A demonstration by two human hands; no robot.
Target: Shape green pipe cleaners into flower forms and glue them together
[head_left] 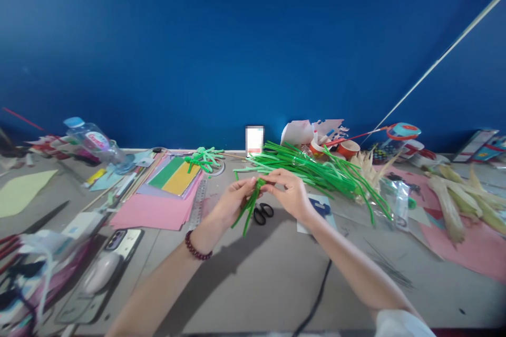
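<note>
Between my two hands is a small bunch of green pipe cleaners (250, 207), joined at the top with the loose ends hanging down toward me. My left hand (236, 197) pinches the bunch from the left, a dark red bead bracelet on its wrist. From the right, my right hand (288, 192) pinches the top of the same bunch with thumb and fingers. Just below it, black-handled scissors (263, 214) lie on the table, their blades hidden. A large pile of loose green pipe cleaners (316, 171) spreads behind my right hand.
On the left lie pink paper sheets (152, 213), a clear ruler (198, 202), a phone (128, 242), a mouse (101, 273) and a tilted water bottle (95, 139). Shaped green pipe cleaners (205, 158) lie behind. Corn husks (454, 200) and orange cups (348, 149) are on the right. A blue wall (237, 52) stands behind.
</note>
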